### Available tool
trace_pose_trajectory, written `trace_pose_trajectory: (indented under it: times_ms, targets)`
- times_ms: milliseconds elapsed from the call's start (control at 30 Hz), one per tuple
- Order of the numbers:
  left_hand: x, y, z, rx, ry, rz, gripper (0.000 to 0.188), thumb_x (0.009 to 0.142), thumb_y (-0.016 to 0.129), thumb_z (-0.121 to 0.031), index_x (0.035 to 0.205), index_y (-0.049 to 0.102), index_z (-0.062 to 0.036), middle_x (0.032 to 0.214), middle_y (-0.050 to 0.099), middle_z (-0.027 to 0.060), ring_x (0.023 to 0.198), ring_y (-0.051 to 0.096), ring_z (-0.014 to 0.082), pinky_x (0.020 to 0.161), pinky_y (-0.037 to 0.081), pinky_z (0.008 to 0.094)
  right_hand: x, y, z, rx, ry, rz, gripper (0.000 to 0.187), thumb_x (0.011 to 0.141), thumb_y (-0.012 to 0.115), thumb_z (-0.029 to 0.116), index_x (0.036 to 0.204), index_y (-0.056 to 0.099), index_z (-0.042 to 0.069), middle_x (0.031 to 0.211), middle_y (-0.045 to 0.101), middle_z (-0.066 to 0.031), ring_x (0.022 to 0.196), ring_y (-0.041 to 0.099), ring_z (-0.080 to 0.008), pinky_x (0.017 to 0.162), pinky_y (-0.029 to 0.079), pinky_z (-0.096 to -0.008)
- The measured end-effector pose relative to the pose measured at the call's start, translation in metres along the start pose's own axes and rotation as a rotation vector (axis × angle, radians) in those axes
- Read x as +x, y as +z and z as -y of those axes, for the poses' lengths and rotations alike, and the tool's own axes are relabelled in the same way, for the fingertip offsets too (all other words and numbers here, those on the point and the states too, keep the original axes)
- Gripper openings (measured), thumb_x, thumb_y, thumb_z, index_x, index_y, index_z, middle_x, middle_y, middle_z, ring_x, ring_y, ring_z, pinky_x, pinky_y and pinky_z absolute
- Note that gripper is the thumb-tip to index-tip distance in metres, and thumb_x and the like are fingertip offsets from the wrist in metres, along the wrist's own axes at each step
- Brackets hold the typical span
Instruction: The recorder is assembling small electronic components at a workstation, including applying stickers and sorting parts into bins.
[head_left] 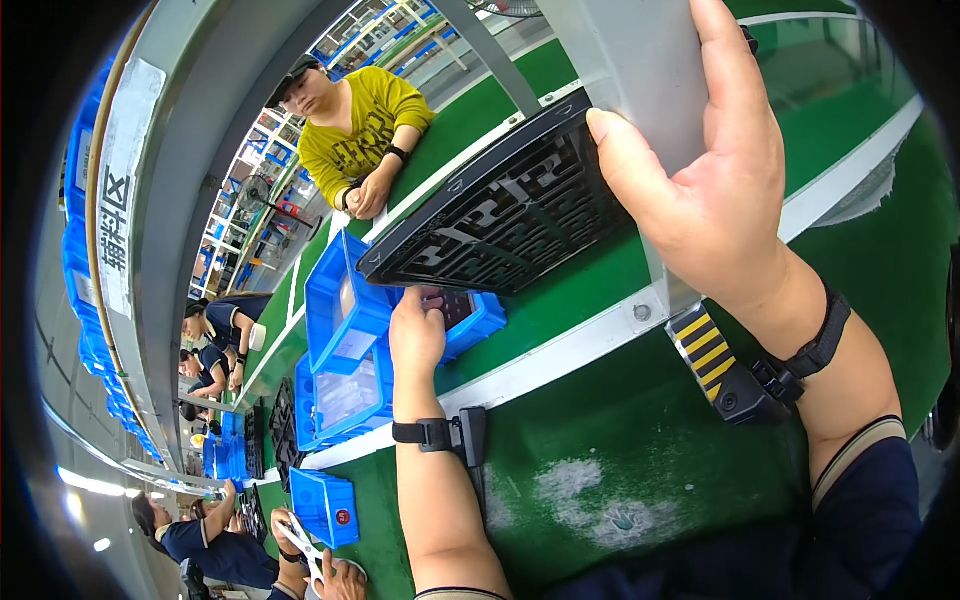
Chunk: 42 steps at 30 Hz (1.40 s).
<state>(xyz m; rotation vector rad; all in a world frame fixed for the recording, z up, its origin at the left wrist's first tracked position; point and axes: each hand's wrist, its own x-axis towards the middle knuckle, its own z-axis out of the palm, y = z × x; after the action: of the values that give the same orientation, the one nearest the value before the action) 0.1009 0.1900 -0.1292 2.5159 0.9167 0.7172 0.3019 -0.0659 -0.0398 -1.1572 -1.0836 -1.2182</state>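
Note:
A black tray with maze-like slots (510, 205) stands tilted above the bench, its right end against a grey metal post (640, 70). My right hand (715, 185) spans the post, back of the hand toward me. Its thumb lies at the tray's upper right corner; its fingers run up the post's other side, their tips out of sight. Below the tray's lower left edge is my left hand (415, 335), fingers curled at a small blue bin (483, 328) with dark pieces in it. The tray's edge partly hides those fingertips, and what they hold cannot be made out.
Beside my left hand stand a tall blue bin (345, 305) and another blue bin (385, 405) with clear bags. A smaller blue bin (325, 507) sits nearer. Across the green bench (600, 470) leans a person in a yellow top (360, 125). Another person's hands (335, 580) work at lower left.

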Motion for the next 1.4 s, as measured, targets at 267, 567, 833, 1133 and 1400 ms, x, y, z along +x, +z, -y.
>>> trace_pose_trajectory:
  times_ms: [267, 567, 833, 1133, 1400]
  targets:
    - [0.002, 0.001, 0.002, 0.041, 0.031, 0.043, 0.031, 0.071, 0.046, 0.002, 0.1, 0.057, 0.0038, 0.1, 0.066, 0.0213, 0.096, 0.063, 0.0342, 0.085, 0.048, 0.0386, 0.007, -0.003, 0.016, -0.033, 0.05, 0.052, 0.074, 0.069, 0.063, 0.005, 0.134, 0.032, -0.01, 0.122, 0.048, -0.0268, 0.114, 0.051, -0.0352, 0.098, 0.039, -0.0387]
    - [0.0, -0.003, -0.005, 0.075, 0.058, 0.07, 0.042, 0.071, 0.046, 0.002, 0.111, 0.056, -0.0005, 0.105, 0.064, 0.0222, 0.104, 0.059, 0.0383, 0.091, 0.045, 0.0417, 0.001, 0.003, 0.011, -0.03, -0.006, -0.019, 0.076, 0.069, 0.065, 0.004, 0.135, 0.031, -0.01, 0.124, 0.048, -0.026, 0.115, 0.051, -0.0328, 0.098, 0.039, -0.0378]
    - [0.009, -0.002, 0.004, 0.087, 0.016, 0.236, 0.049, 0.073, 0.049, -0.001, 0.122, 0.052, -0.0024, 0.111, 0.06, 0.0268, 0.106, 0.056, 0.0417, 0.091, 0.044, 0.0427, 0.003, -0.003, 0.011, 0.059, 0.102, 0.056, 0.076, 0.069, 0.065, 0.003, 0.135, 0.031, -0.01, 0.124, 0.048, -0.0259, 0.115, 0.051, -0.0332, 0.098, 0.039, -0.0379]
    - [0.014, -0.001, 0.012, 0.129, 0.004, 0.316, 0.043, 0.075, 0.053, -0.004, 0.118, 0.053, 0.0014, 0.111, 0.059, 0.0283, 0.107, 0.055, 0.0427, 0.09, 0.044, 0.0426, -0.003, 0.005, -0.007, 0.037, -0.098, -0.067, 0.075, 0.069, 0.064, 0.004, 0.135, 0.031, -0.011, 0.124, 0.047, -0.0275, 0.113, 0.05, -0.0372, 0.097, 0.039, -0.0401]
    - [0.006, -0.001, 0.003, 0.085, 0.041, 0.176, 0.048, 0.073, 0.05, 0.0, 0.121, 0.052, -0.0008, 0.112, 0.059, 0.028, 0.108, 0.054, 0.0427, 0.091, 0.043, 0.0425, -0.009, 0.007, -0.013, -0.073, -0.007, -0.039, 0.075, 0.069, 0.064, 0.004, 0.135, 0.031, -0.01, 0.125, 0.047, -0.028, 0.113, 0.05, -0.0378, 0.097, 0.04, -0.0408]
